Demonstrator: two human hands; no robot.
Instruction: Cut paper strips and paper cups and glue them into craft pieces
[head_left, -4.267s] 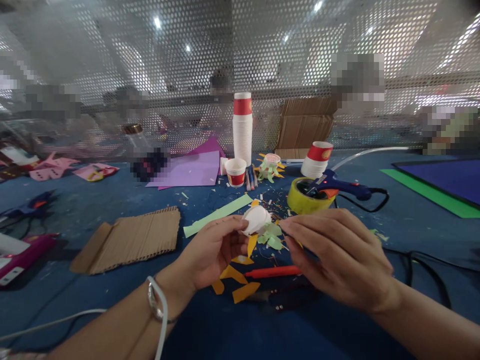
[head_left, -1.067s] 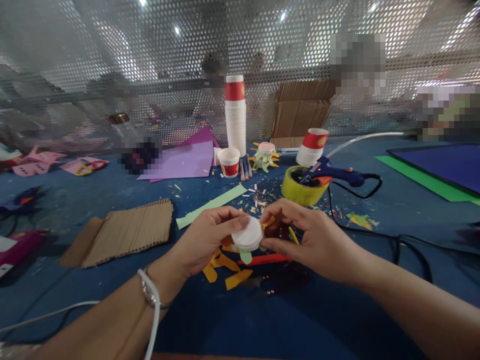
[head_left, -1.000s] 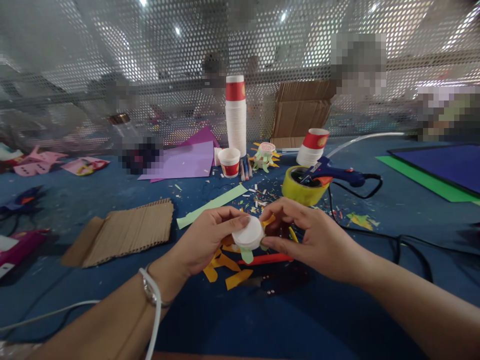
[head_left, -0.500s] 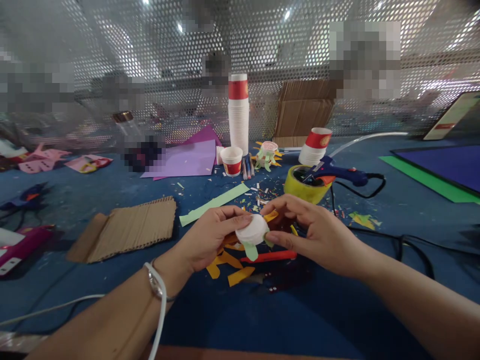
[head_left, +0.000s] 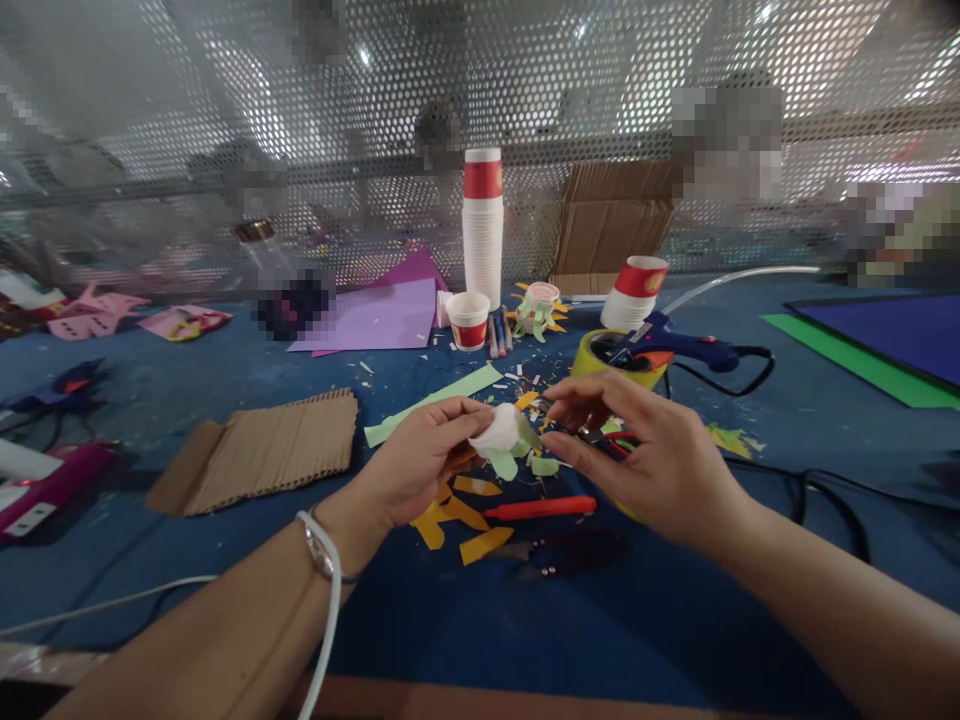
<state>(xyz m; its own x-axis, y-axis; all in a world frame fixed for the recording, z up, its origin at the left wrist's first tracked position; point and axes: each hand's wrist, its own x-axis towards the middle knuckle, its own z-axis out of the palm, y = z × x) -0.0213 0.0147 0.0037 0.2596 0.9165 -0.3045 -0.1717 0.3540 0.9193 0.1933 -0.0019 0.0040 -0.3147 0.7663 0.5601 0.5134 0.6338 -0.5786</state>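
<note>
My left hand (head_left: 431, 455) pinches a small white paper cup piece (head_left: 496, 430) with pale green paper petals (head_left: 504, 463) attached at its lower and right sides. Just right of it, my right hand (head_left: 637, 450) has its thumb and fingertips apart, with nothing visible between them. Below the hands lie orange paper petals (head_left: 484, 545), a red pen (head_left: 551, 507) and dark-handled scissors (head_left: 574, 552). A loose green petal (head_left: 544, 466) rests between the hands.
Behind the hands stand a tall cup stack (head_left: 482, 240), a single cup (head_left: 469, 325) and a petalled cup (head_left: 541, 310). A blue glue gun (head_left: 682, 343) lies on yellow tape (head_left: 592, 350). Corrugated cardboard (head_left: 277, 445) is at left; a cable (head_left: 825, 480) runs right.
My right hand has come off the white piece and shifted slightly right. The piece is tilted differently in my left hand, and a loose green petal is now visible.
</note>
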